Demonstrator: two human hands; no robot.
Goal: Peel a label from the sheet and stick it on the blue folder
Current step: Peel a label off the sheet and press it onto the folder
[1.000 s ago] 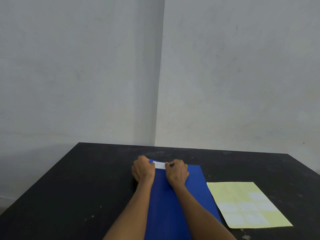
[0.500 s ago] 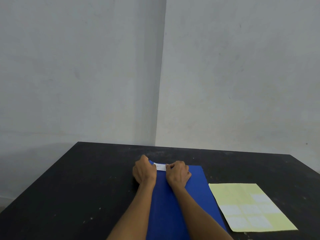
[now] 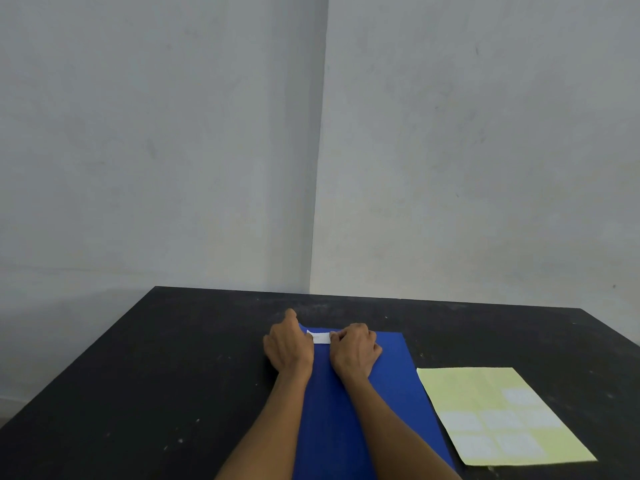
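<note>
Pressing label [image 3: 319,337] onto blue folder [image 3: 391,375] — both hands

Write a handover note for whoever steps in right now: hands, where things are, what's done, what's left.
Left hand: curled at the left end of the label, fingers on it.
Right hand: curled at the label's right end, fingers on it.
Label: white strip lying across the far end of the folder, between the hands.
Folder: flat on the table, under both forearms.
Sheet: to the folder's right on the table, several labels left on it.
Done: label peeled and laid on the folder.
Left: press it down flat, then lift the hands. Whether it is fully stuck cannot be told.
</note>
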